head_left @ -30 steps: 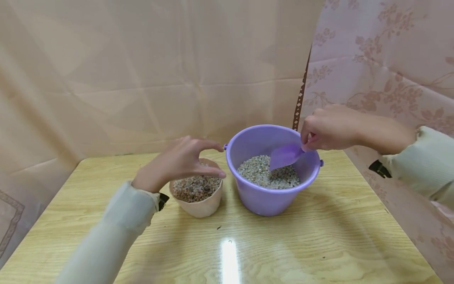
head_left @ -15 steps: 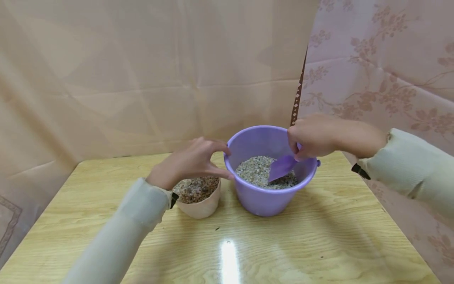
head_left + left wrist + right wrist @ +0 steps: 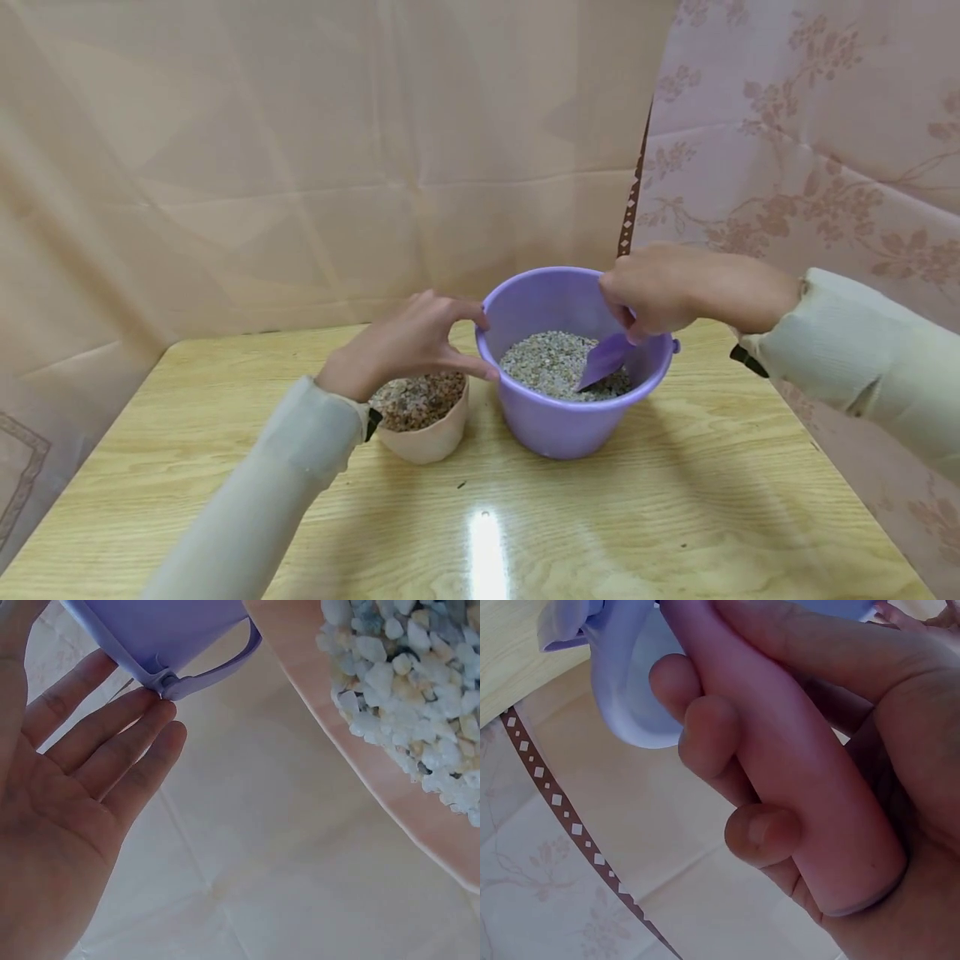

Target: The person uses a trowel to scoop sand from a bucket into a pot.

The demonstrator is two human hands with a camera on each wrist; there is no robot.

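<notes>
Over the purple bucket [image 3: 562, 433], the right hand [image 3: 660, 289] hides most of the pink scoop handle [image 3: 802, 765] from the head camera! Left of the bucket, the left hand [image 3: 408, 342] masks the far side of the peach pot [image 3: 429, 439].

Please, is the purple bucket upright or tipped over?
Upright: the purple bucket stands on the table, its opening facing up, gravel inside.

lilac colours the bucket [image 3: 566, 429], purple the scoop [image 3: 603, 360], pink its handle [image 3: 810, 772] and peach the pot [image 3: 429, 442]; rosy-brown blossoms [image 3: 774, 218] pattern the curtain [image 3: 750, 158], yellow wood grain the table [image 3: 622, 517].
</notes>
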